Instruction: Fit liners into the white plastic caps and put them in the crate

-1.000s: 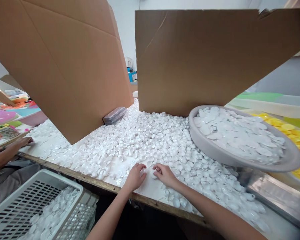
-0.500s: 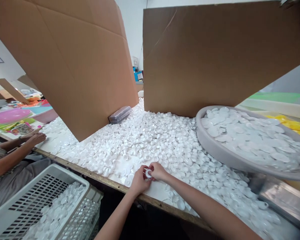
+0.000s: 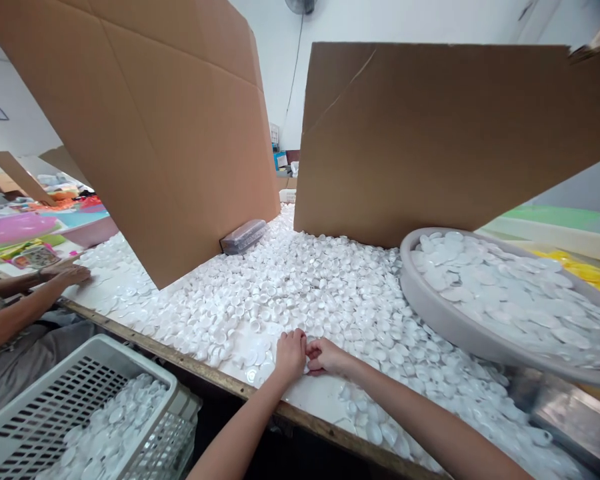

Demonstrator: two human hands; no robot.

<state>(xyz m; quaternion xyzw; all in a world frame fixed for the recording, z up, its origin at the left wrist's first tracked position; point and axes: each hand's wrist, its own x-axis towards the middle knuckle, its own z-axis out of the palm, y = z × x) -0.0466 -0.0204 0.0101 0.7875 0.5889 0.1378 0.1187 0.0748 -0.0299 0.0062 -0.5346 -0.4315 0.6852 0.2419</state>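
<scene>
Close together over the near edge of the table are my left hand and my right hand. The left one has its fingers curled down, back of the hand toward me. My right fingers are bent inward, their tips meeting the left hand's side. Whatever lies between them is hidden by the fingers. A broad heap of small round white plastic caps spreads in front of and around both hands. Just left of my left hand, a few flat white discs lie on the bare tabletop.
A grey oval tub full of white discs stands at right. Cardboard sheets rise behind the heap, with a clear plastic box at one's foot. A white slotted crate holds more pieces at lower left. Another person's hands rest farther left.
Half a second ago a round white cap showed between my fingers; now it is out of sight. My left hand has turned over it, and my right has drawn slightly right. The camera has tilted up.
</scene>
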